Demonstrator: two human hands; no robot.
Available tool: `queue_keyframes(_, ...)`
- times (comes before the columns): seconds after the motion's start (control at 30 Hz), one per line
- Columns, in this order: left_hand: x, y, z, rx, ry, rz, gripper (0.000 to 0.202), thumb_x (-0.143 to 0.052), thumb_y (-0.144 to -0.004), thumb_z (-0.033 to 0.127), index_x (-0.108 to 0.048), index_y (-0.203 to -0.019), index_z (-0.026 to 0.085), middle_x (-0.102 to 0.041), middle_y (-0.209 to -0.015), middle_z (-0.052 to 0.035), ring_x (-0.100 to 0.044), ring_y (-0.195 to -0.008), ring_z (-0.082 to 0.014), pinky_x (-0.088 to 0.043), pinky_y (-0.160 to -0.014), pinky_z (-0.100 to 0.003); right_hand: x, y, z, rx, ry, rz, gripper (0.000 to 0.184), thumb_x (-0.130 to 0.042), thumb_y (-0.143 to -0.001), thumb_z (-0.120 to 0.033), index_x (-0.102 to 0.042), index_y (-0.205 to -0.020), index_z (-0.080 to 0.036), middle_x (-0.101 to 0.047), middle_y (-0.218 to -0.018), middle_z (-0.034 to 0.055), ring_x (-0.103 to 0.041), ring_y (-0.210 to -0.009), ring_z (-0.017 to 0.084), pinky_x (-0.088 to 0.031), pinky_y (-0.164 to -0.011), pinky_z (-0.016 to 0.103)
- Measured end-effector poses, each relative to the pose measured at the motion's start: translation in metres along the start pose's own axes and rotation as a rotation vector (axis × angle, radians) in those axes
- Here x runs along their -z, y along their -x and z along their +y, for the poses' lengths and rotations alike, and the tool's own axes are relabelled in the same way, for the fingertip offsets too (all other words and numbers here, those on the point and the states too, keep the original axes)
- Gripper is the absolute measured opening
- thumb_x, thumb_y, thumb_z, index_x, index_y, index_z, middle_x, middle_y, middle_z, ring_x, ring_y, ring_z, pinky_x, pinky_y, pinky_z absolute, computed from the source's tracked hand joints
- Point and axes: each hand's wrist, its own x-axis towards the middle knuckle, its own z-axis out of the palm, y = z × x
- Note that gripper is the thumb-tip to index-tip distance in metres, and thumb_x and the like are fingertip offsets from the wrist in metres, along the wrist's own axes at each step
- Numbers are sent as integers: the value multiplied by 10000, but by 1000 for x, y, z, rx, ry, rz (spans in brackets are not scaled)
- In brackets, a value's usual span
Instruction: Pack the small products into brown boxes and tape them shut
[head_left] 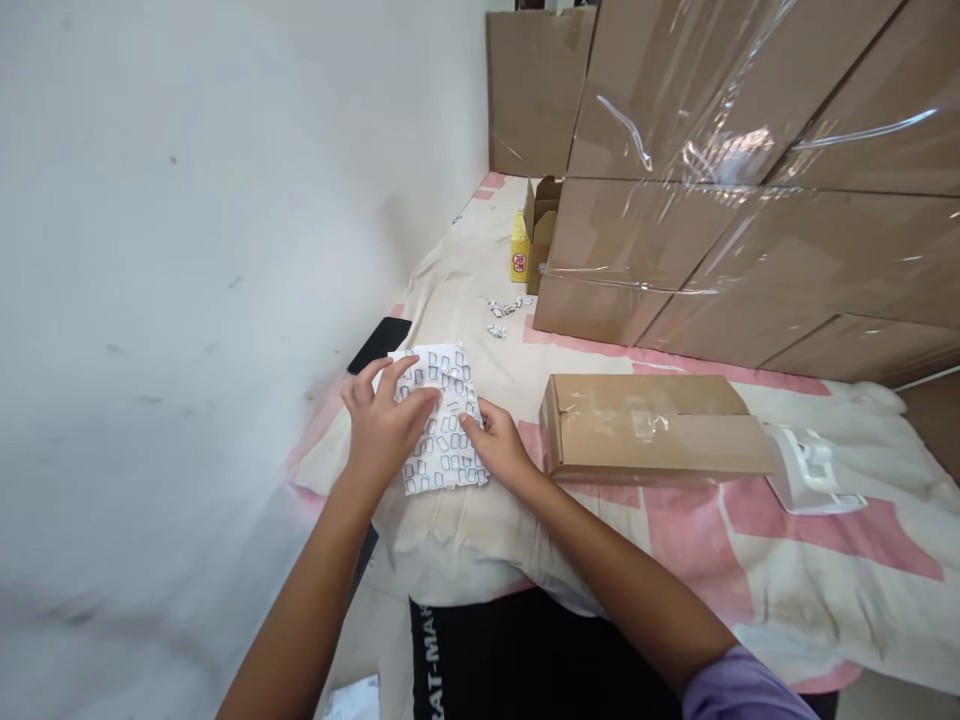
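A white packet with a blue pattern (448, 448) lies flat on the cream and pink cloth (787, 560). My left hand (382, 420) rests on its left half with the fingers stretched out flat across it. My right hand (499, 440) presses on the packet's right edge, fingers curled together against it. Both hands touch the packet and neither lifts it.
A closed long cardboard box (652, 425) lies just right of my right hand, a white plastic tool (810, 465) at its far end. Wrapped stacked cartons (750, 170) fill the right. A yellow bottle (520, 250), small silver wrappers (506, 310) and a black flat object (381, 342) lie beyond.
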Motion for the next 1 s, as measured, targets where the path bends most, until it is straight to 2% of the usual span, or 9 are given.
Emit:
queue_keyframes(0.1, -3, 0, 1, 26, 36, 1, 112, -634, -968, 268, -716, -893, 254, -660, -1343, -65, -492, -1280, -330, -340, -1006, -524, 2, 0, 4, -11, 53, 12, 213, -589, -889, -391, -644, -843, -190, -679, -833, 9, -633, -820, 207, -507, -737, 303)
queue_keyframes(0.23, -5, 2, 1, 288, 239, 58, 151, -549, -1006, 301, -658, -939, 220, -648, -1302, -94, -502, -1259, -297, -343, -1073, -517, 3, -3, 16, -52, 106, 49, 182, -563, -896, -319, -664, -963, -184, -729, -946, 40, -684, -925, 241, -550, -801, 347)
queue_keyframes(0.37, -5, 5, -3, 473, 464, 84, 199, -517, -1021, 345, -643, -932, 220, -634, -1265, -77, -527, -1257, -248, -370, -1105, -461, 3, -4, 17, -78, 164, 125, 384, -553, -904, -264, -599, -1273, -171, -700, -1238, 122, -663, -1140, 289, -541, -985, 470)
queue_keyframes(0.5, 1, 7, 3, 463, 606, -20, 239, -529, -1017, 355, -654, -865, 219, -643, -1220, -57, -558, -1225, -218, -393, -1095, -410, -2, 5, -6, 202, 428, 160, 640, -656, -896, -301, -454, -1498, -216, -461, -1555, 149, -403, -1454, 317, -357, -1212, 526)
queue_keyframes(0.57, 9, 8, 11, 402, 644, -113, 241, -542, -1012, 355, -663, -851, 223, -644, -1218, -52, -559, -1228, -217, -387, -1104, -406, -6, 11, -21, 373, 469, 111, 477, -628, -949, -333, -545, -1407, -231, -550, -1453, 138, -491, -1371, 288, -435, -1152, 475)
queue_keyframes(0.67, 23, 8, 25, 337, 667, -208, 230, -553, -1007, 366, -678, -868, 232, -624, -1251, -53, -554, -1244, -220, -386, -1111, -402, -8, 24, -42, 455, 376, 91, 113, -551, -1002, -269, -651, -1021, -217, -687, -1014, 66, -653, -989, 215, -545, -892, 360)
queue_keyframes(0.73, 31, 9, 33, 320, 659, -227, 201, -585, -988, 395, -679, -903, 239, -613, -1270, -56, -545, -1263, -228, -389, -1114, -402, -3, 39, -53, 476, 356, 103, 150, -533, -996, -209, -596, -860, -210, -635, -837, 25, -628, -823, 188, -527, -774, 329)
queue_keyframes(0.9, 21, 26, 35, 371, 554, -216, 261, -536, -989, 463, -646, -1030, 230, -634, -1259, -93, -560, -1269, -253, -419, -1110, -440, 42, 111, -78, 532, 343, 134, 137, -563, -922, -104, -572, -909, -240, -629, -847, 12, -614, -769, 173, -504, -659, 305)
queue_keyframes(1.0, -8, 44, 33, 433, 304, -408, 379, -505, -986, 475, -614, -1237, 214, -589, -1421, -151, -499, -1378, -318, -343, -1171, -558, 77, 157, -92, 494, 339, 185, 256, -591, -883, -59, -600, -997, -288, -683, -907, 13, -657, -748, 175, -522, -583, 299)
